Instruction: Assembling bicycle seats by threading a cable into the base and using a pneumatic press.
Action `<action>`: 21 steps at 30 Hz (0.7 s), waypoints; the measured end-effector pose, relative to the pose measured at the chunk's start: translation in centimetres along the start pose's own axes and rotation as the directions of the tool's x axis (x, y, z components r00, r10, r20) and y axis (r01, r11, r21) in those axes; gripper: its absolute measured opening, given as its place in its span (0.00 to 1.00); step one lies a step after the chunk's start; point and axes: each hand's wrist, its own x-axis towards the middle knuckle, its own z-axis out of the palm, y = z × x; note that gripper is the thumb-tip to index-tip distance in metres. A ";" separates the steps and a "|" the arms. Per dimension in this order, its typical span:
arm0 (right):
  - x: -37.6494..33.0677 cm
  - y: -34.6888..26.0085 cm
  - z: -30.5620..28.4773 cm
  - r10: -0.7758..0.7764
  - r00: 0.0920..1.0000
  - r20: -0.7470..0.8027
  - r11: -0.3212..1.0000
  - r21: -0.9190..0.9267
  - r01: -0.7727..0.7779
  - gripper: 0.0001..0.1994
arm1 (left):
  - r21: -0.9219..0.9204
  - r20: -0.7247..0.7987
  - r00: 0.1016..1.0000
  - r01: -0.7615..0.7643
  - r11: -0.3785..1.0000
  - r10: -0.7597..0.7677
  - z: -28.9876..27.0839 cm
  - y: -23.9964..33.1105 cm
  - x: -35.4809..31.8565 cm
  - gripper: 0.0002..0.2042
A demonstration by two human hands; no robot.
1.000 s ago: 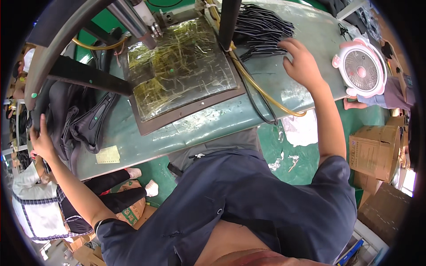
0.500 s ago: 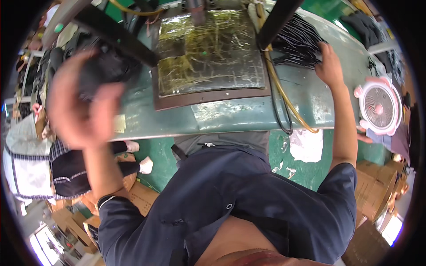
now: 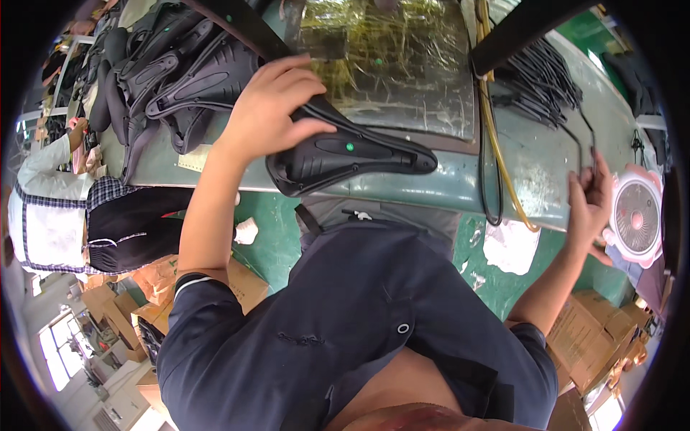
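Observation:
A black bicycle saddle (image 3: 381, 156) lies at the near edge of the green bench, its ribbed underside showing and its narrow nose pointing right. My left hand (image 3: 266, 111) is closed on its wide end, thumb on the underside. Off to the right, my right hand (image 3: 591, 194) pinches a thin bent black saddle rail (image 3: 588, 128). That rail's far end reaches back toward a bundle of similar black rails (image 3: 539, 82). More black saddles (image 3: 208, 75) are heaped at the left of the bench.
A film-covered plate (image 3: 410, 86) sits mid-bench between two dark machine bars (image 3: 528, 37). A yellow hose (image 3: 496, 144) and black cable loop hang over the front edge. A pink fan (image 3: 637, 215) stands at right. Another person (image 3: 57, 208) works at left; cardboard boxes (image 3: 589, 330) stand behind.
My left hand has brought a saddle from the left heap to the bench front. My right hand has drawn a rail from the bundle, toward me and rightward. The whole view has shifted.

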 end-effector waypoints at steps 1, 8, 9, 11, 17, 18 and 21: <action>-1.0 0.2 2.2 -0.076 0.995 0.063 0.989 0.134 0.067 0.32 | -0.003 0.016 1.000 0.006 1.000 -0.006 0.8 0.7 -0.5 0.26; -4.2 -8.3 13.5 -0.119 0.805 0.581 0.991 0.114 0.065 0.34 | -0.331 -0.344 0.873 0.233 0.914 -0.347 6.5 4.6 0.8 0.22; -4.3 -8.4 14.4 -0.133 0.799 0.586 0.989 0.132 0.068 0.31 | -0.345 -0.383 0.851 0.230 0.910 -0.360 7.1 4.9 0.5 0.22; -4.1 -7.4 16.3 -0.143 0.795 0.590 0.987 0.146 0.069 0.27 | -0.363 -0.419 0.827 0.225 0.904 -0.374 8.3 5.0 -0.1 0.23; -4.0 -6.3 19.9 -0.434 0.820 0.374 0.900 0.140 0.413 0.11 | -0.593 -0.446 0.623 0.332 0.733 -0.643 10.4 7.0 -1.5 0.15; -4.0 -6.3 20.1 -0.432 0.819 0.378 0.901 0.138 0.411 0.11 | -0.596 -0.444 0.621 0.334 0.730 -0.646 10.7 7.0 -1.4 0.15; -3.9 -6.4 20.4 -0.441 0.809 0.389 0.894 0.117 0.432 0.10 | -0.642 -0.485 0.575 0.276 0.715 -0.658 11.1 7.0 -1.2 0.14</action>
